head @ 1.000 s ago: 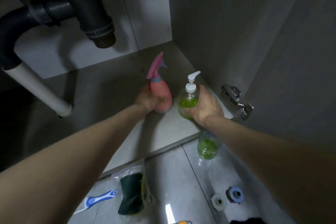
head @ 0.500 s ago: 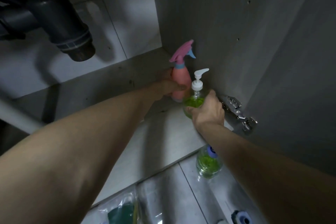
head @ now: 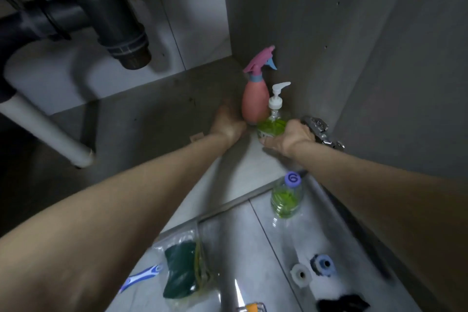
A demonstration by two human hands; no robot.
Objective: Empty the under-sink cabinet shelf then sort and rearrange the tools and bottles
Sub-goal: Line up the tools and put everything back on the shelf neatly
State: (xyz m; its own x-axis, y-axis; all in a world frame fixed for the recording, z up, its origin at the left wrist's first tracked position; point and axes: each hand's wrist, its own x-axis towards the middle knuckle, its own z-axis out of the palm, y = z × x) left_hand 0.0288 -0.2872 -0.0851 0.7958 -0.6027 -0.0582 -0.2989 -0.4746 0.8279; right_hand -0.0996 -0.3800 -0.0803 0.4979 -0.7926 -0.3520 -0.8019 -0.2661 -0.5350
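A pink spray bottle with a pink and blue trigger stands upright on the cabinet shelf, close to the right side wall. My left hand lies low at its left side, fingers relaxed, at most brushing its base. Just in front of it stands a clear pump bottle with green liquid and a white pump. My right hand grips its lower body from the right.
A dark drain trap and a white pipe hang over the shelf's left. A metal hinge sits by my right hand. On the floor lie a purple-capped bottle, a bagged green sponge, a blue-white handle and two small rolls.
Both bottles moved right and back toward the side wall. My left hand has come off the pink spray bottle and dropped to its left; my right hand still holds the pump bottle.
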